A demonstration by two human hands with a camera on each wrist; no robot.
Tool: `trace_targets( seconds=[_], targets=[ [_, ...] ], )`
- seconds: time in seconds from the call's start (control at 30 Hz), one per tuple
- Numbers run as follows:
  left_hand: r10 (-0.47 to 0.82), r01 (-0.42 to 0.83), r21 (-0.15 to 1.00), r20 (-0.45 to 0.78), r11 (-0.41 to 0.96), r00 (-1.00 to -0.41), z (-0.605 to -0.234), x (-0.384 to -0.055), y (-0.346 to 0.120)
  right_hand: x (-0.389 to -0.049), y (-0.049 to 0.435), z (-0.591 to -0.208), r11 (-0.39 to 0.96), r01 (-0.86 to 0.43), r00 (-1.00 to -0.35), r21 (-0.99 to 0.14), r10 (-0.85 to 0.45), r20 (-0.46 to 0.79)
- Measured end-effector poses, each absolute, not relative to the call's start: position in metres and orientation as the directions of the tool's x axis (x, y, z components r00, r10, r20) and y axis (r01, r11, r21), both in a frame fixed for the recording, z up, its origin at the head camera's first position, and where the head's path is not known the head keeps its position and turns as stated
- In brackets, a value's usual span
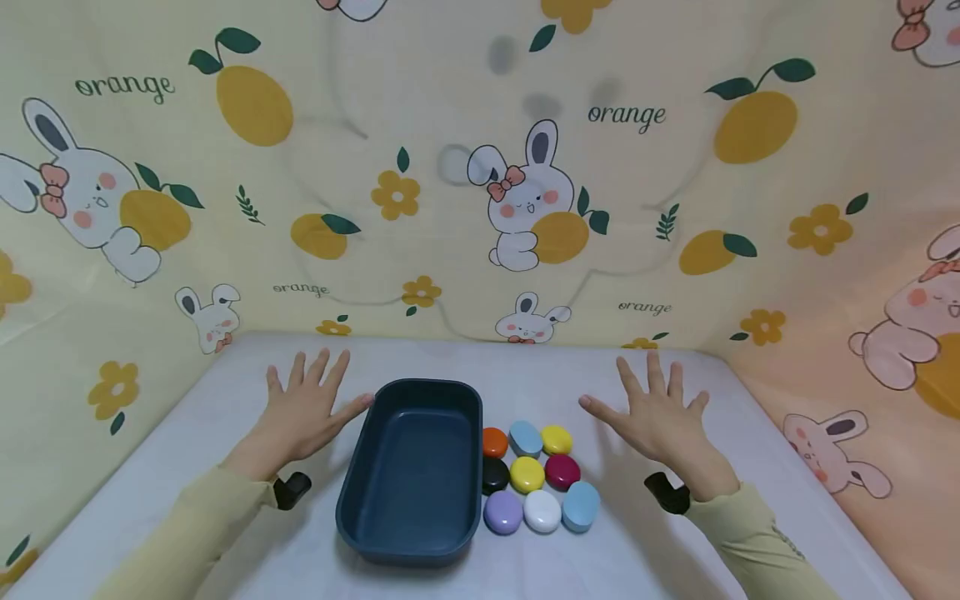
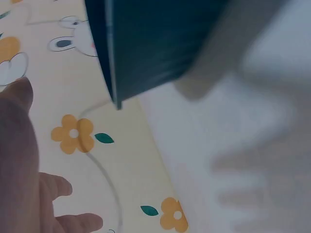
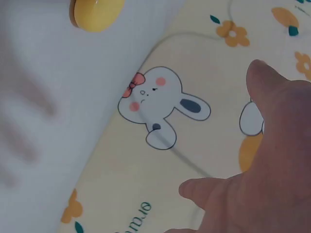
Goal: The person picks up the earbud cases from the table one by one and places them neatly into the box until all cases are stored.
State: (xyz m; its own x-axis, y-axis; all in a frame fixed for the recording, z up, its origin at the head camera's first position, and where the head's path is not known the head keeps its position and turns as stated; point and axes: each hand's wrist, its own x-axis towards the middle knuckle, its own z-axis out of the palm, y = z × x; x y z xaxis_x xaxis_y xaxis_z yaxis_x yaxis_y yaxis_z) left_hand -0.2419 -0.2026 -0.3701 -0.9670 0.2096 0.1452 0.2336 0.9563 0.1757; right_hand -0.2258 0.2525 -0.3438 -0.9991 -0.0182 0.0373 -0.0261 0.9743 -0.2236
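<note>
My left hand [image 1: 300, 417] is held with fingers spread, its thumb near the upper left rim of a dark blue rectangular tray [image 1: 408, 483]; whether they touch I cannot tell. On the other side, my right hand [image 1: 663, 421] is spread too and holds nothing. Between the tray and that hand several glossy, rounded pieces lie in rough rows: an orange one [image 1: 495, 442], light blue ovals [image 1: 581, 507], yellow rounds [image 1: 527, 474], a black one [image 1: 495, 476], a dark red one [image 1: 562, 472], a purple one [image 1: 503, 512] and a white one [image 1: 542, 511]. The tray's inside shows only its bare floor.
A white-covered table [image 1: 622, 550] bears everything. Behind and at both sides hangs a cream cloth [image 1: 450, 100] printed with rabbits, oranges and flowers. Each wrist wears a small black camera, one at the left [image 1: 292, 490] and one at the right [image 1: 667, 492].
</note>
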Motion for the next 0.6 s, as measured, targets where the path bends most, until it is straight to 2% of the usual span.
trace_targets(
  seconds=[0.23, 0.4, 0.6],
  targets=[
    [0.228, 0.279, 0.382, 0.174, 0.881, -0.958, -0.369, -0.234, -0.197, -0.218, 0.255, -0.347, 0.956, -0.022, -0.998, -0.291, -0.003, 0.066],
    [0.26, 0.296, 0.552, 0.145, 0.779, -0.955, -0.373, -0.223, -0.19, -0.211, 0.257, -0.354, 0.902, 0.01, -0.999, -0.431, 0.026, 0.03],
    [0.231, 0.248, 0.66, 0.115, 0.709, -0.966, -0.384, -0.208, -0.189, -0.203, 0.258, -0.364, 0.838, 0.027, -0.999, -0.545, 0.043, 0.016]
  ],
)
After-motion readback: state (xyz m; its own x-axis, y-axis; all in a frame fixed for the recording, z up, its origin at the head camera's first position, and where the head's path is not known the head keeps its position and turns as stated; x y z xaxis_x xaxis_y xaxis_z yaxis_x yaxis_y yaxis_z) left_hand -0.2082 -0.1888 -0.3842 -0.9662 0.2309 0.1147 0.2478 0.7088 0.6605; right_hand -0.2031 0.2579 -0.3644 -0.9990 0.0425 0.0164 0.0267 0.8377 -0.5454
